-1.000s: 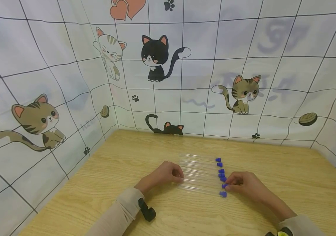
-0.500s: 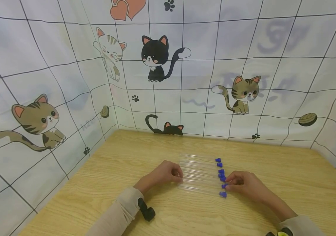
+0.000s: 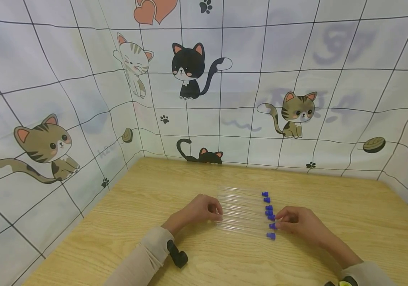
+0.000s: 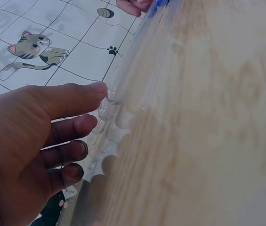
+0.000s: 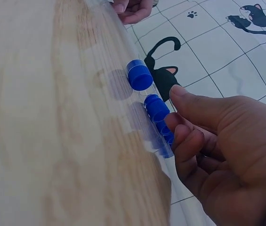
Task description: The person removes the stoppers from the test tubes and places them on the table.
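Several clear test tubes with blue caps lie side by side on the wooden table, caps to the right. My left hand is at their rounded ends, fingers loosely bent; in the left wrist view its thumb tip meets the nearest rounded tube end. On the opposite side, my right hand has its fingertips right by the caps, with the nearest blue cap just in front of it. The right wrist view shows the index finger beside the second blue cap, while the thumb stands apart from it.
A white grid-patterned cloth with cartoon cats hangs behind and beside the table. Black camera mounts, including one on the left wrist, sit over the beige sleeves.
My right hand has drawn very slightly to the right, away from the caps. The left hand and the row of tubes look practically still.
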`<state>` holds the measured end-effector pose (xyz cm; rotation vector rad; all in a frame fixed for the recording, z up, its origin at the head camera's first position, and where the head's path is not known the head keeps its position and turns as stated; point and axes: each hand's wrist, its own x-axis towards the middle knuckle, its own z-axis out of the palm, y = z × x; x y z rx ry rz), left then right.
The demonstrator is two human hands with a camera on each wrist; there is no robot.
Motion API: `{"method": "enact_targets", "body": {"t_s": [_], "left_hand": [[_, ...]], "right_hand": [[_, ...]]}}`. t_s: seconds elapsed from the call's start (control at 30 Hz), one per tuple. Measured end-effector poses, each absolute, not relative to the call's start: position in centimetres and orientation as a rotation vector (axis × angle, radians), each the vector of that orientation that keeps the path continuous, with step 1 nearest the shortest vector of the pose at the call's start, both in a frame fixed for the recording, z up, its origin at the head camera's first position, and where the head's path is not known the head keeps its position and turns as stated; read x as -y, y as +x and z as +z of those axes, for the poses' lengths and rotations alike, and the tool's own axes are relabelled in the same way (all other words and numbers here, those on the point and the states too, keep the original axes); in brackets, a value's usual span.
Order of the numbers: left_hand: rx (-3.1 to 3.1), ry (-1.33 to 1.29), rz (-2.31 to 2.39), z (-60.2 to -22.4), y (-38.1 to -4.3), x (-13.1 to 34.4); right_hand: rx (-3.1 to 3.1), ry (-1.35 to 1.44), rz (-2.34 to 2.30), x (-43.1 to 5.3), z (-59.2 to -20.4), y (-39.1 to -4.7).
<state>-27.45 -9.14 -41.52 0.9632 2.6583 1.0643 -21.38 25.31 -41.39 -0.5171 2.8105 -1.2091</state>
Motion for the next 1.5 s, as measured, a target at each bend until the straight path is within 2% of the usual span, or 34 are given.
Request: {"method": "enact_targets", "body": {"t_s": [0.9,1.5], "left_hand": [[-2.617,1.060,1.102,-40.8,-26.1,9.7],[-2.576,1.027,1.004,-41.5,-26.1,10.3]], "right_hand": [[-2.813,-0.642,-1.239,-24.4,-41.4,-19.4],[-2.795,-0.702,-1.307,-25.1,-43.0,-19.2]]}}
